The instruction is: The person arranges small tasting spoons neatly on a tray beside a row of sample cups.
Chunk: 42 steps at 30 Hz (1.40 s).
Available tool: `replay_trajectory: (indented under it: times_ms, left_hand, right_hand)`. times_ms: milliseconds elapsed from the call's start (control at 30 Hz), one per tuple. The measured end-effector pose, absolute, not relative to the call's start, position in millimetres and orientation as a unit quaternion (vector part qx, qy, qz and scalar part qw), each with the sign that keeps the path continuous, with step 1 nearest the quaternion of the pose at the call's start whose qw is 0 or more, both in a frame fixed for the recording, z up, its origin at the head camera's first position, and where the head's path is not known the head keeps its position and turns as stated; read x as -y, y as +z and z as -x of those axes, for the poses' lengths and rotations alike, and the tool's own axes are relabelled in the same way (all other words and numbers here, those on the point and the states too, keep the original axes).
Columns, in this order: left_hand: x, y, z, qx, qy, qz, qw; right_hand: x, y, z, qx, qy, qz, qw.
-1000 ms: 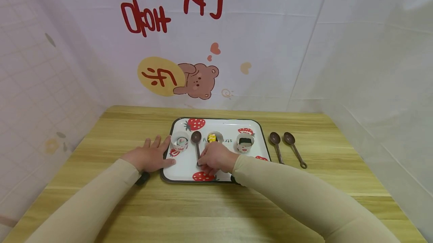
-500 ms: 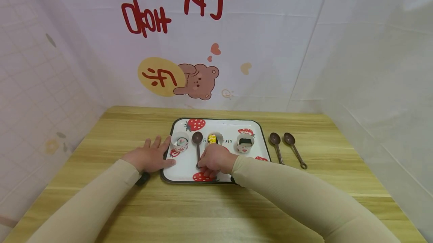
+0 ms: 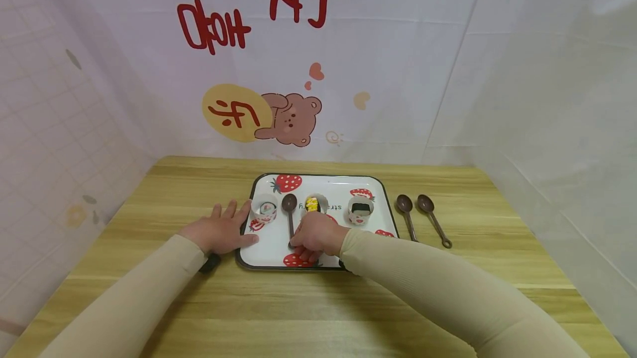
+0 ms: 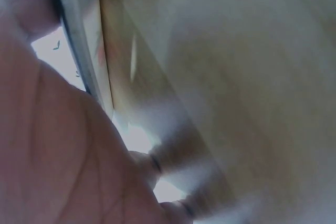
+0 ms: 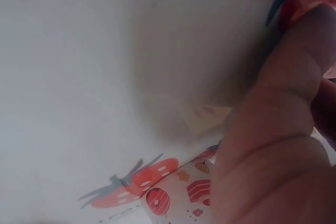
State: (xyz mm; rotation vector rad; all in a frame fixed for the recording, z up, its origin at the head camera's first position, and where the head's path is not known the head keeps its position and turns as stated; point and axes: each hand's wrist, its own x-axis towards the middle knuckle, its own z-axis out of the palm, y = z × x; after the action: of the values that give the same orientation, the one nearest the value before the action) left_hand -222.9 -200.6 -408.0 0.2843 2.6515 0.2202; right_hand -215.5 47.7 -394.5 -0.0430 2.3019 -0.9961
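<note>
My right hand pinches the lower end of a brown spoon that lies on a white strawberry tray; in the right wrist view its fingers cover the spoon. My left hand rests at the tray's left rim, fingers spread, with the thumb over the rim. Three paper cups stand on the tray. The left cup holds a sushi-roll piece. In the middle cup sits a yellow-topped piece, partly behind my right hand. A black-topped piece fills the right cup.
Two more brown spoons, a nearer one and an outer one, lie on the wooden table right of the tray. White printed cloth hangs behind the table and along both sides.
</note>
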Motion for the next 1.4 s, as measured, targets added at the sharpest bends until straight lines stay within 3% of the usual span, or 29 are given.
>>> replay_trajectory:
  times_ms: [1000, 1400]
  left_hand:
    - [201, -409, 225, -0.963, 0.082, -0.101, 0.238]
    - [201, -409, 225, -0.962, 0.082, -0.101, 0.239]
  right_hand:
    - [-49, -393, 216, -0.88, -0.351, 0.019, 0.319]
    - [-61, -380, 214, -0.914, -0.307, 0.067, 0.257]
